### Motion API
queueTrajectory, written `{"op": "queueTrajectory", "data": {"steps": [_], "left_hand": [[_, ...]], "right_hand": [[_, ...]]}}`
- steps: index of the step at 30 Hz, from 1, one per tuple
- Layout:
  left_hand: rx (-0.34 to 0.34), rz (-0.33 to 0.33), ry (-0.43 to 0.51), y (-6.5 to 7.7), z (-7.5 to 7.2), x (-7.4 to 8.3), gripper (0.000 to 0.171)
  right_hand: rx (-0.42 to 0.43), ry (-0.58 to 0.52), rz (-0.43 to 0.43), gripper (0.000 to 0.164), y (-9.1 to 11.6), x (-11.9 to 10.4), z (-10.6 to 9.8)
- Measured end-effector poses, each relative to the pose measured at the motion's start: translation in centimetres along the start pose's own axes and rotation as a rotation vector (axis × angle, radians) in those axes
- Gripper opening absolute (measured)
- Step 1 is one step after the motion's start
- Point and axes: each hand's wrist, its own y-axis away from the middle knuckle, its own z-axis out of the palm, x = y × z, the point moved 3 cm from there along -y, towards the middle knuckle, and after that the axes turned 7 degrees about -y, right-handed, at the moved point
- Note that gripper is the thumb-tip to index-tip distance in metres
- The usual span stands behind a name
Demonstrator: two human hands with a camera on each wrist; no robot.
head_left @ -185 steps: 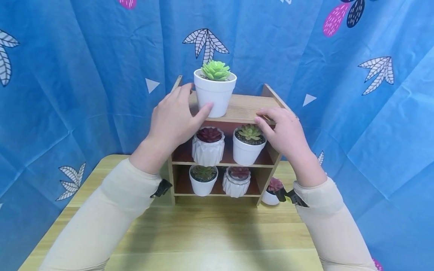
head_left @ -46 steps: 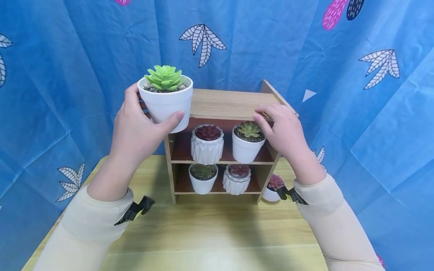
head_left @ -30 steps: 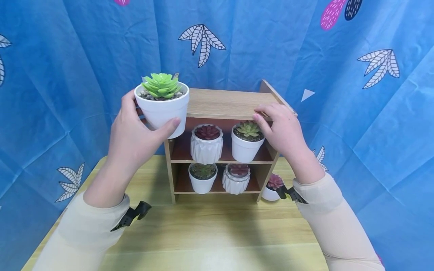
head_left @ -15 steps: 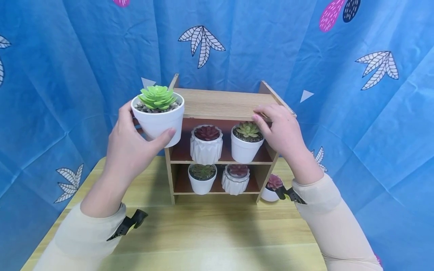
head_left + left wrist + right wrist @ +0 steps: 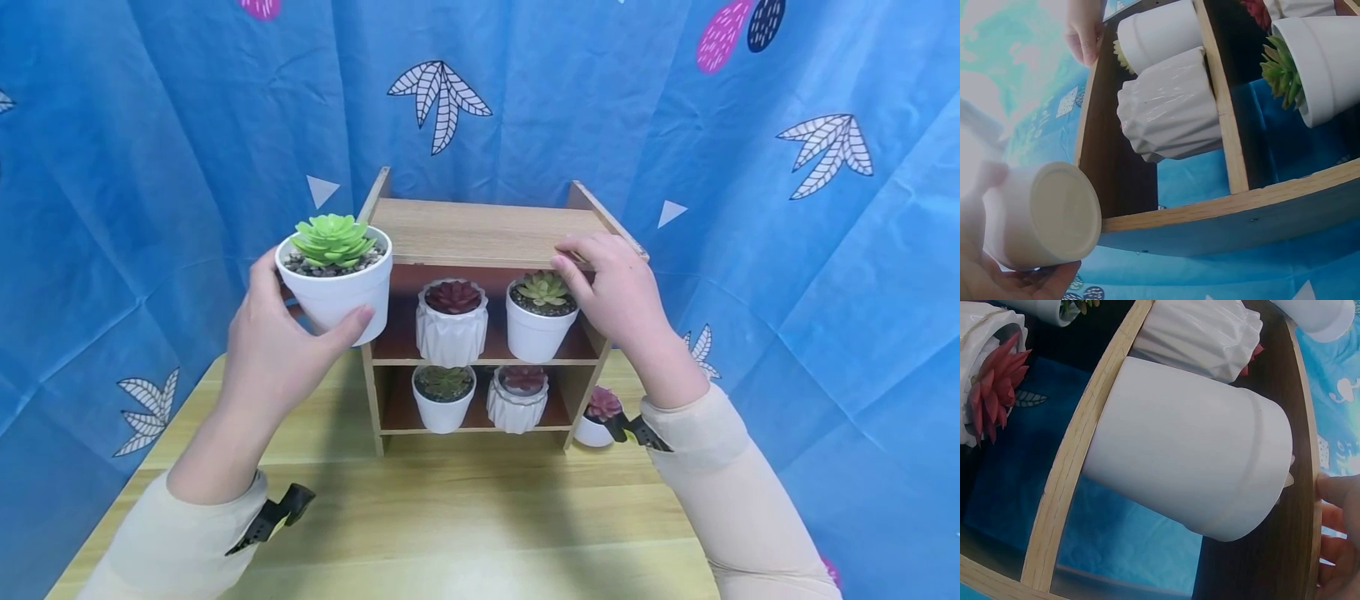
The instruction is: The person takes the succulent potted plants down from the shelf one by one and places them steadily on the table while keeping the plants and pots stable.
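Observation:
In the head view my left hand [image 5: 273, 346] grips a white pot [image 5: 345, 287] with a bright green succulent [image 5: 332, 242]. It holds the pot in the air, left of the small wooden shelf's top board. Seen from the left wrist, the pot's round base [image 5: 1065, 209] faces the camera and the fingers wrap its side. My right hand [image 5: 617, 283] holds the front edge of the top board [image 5: 480, 229] near its right end, thumb at the edge. Below the thumb stands a white pot with a yellow-green succulent [image 5: 542, 325].
A ribbed white pot [image 5: 452, 333] with a dark red succulent shares the upper compartment. Below stand a plain white pot [image 5: 444, 408] and another ribbed pot [image 5: 517, 408]. A pink succulent [image 5: 602, 404] sits on the wooden table [image 5: 480, 517], right of the shelf. Blue curtain [image 5: 225, 125] hangs behind.
My left hand has lifted the green succulent's pot off the top board, carried it left, and then lowered it somewhat. My right hand has stayed at the board's edge.

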Motion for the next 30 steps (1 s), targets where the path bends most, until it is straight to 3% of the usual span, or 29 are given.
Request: {"op": "queueTrajectory", "data": {"steps": [30], "left_hand": [[-0.002, -0.028, -0.003, 2.2, 0.0, -3.1, 0.103]], "right_hand": [[-0.004, -0.008, 0.010, 0.034, -0.1, -0.2, -0.2]]}}
